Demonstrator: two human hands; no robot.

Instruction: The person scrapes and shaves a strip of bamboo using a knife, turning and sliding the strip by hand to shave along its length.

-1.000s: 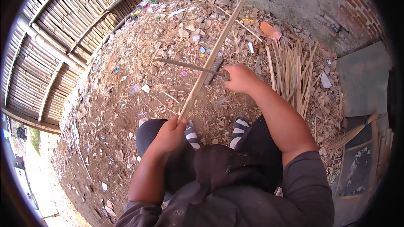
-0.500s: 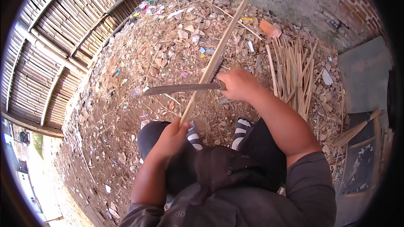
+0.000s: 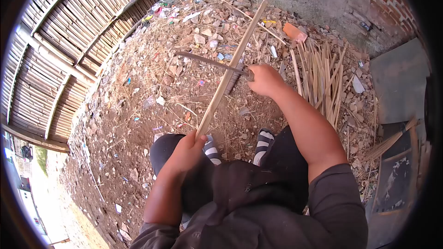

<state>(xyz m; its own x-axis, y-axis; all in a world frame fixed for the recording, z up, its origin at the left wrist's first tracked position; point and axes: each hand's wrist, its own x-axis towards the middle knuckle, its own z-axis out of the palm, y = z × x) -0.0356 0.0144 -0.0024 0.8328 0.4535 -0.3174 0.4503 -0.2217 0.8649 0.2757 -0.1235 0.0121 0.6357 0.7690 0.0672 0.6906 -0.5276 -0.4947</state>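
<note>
Wood, one long strip, is gripped by left fingers, one machete by right fingers.

I see a slatted bamboo wall rising on my left, braced with long poles. Ahead of me and to my right runs a weathered brick wall, partly grey, its red courses bare in places. Around me the dirt ground is strewn with rubble, dry straw and litter. A flat grey panel stands at my right; daylight glares at my lower left.
</note>
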